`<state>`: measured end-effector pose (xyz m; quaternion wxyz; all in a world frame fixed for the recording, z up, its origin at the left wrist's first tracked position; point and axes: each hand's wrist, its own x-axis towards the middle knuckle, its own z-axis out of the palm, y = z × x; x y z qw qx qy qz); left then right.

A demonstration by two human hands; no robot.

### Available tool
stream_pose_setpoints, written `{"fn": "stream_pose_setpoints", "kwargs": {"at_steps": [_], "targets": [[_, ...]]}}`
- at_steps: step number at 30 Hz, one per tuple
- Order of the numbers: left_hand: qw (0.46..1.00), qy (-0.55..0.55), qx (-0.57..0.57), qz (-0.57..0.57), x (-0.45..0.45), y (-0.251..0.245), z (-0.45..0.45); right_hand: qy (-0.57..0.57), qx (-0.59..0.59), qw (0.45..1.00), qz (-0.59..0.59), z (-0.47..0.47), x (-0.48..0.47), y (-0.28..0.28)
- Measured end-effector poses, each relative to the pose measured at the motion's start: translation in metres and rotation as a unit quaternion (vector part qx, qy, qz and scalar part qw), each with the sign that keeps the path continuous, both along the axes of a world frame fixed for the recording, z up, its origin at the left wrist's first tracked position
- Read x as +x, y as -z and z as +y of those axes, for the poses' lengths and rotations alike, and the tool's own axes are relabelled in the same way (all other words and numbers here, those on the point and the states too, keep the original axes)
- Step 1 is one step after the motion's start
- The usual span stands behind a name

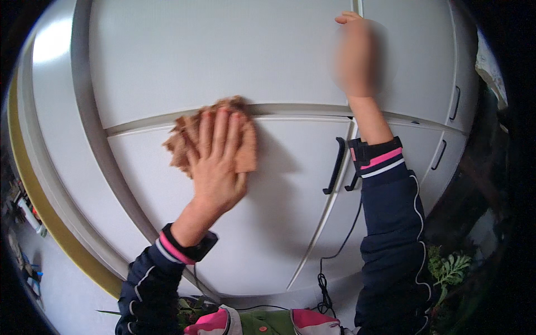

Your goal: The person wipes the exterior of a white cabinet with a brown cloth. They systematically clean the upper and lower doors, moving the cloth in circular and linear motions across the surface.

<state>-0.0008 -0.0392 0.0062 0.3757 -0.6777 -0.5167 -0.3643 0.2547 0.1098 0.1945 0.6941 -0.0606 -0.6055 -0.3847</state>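
My left hand lies with fingers spread over a crumpled brown cloth, holding it flat against the white cabinet front. Cloth and fingertips cover part of the ledge between the upper door and the lower door. Higher up and to the right, my right hand is at the edge of the upper door, beside the vertical gap. A blur hides most of that hand; only bent fingertips show, and whether they grip the edge is unclear.
Black bar handles stick out from the lower doors. A black cable hangs and lies bunched near the floor. Green plants stand at the lower right and lower left. A yellow edge strip curves along the left.
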Motion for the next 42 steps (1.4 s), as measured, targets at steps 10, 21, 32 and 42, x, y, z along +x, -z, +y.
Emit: {"fn": "stream_pose_setpoints", "kwargs": {"at_steps": [10, 21, 32, 42], "targets": [[0.979, 0.194, 0.060, 0.023, 0.148, -0.023, 0.049, 0.032, 0.020, 0.999, -0.005, -0.012, -0.004, -0.002], [0.971, 0.220, 0.089, -0.028, 0.051, -0.022, 0.037, 0.127, -0.038, 0.991, 0.030, -0.016, 0.001, 0.009], [0.976, 0.000, 0.218, -0.003, -0.185, -0.007, -0.003, 0.105, -0.039, 0.993, 0.040, -0.017, 0.001, 0.008], [0.913, -0.019, 0.362, -0.186, -0.143, -0.013, 0.018, 0.109, -0.030, 0.993, 0.034, -0.017, -0.003, 0.006]]}}
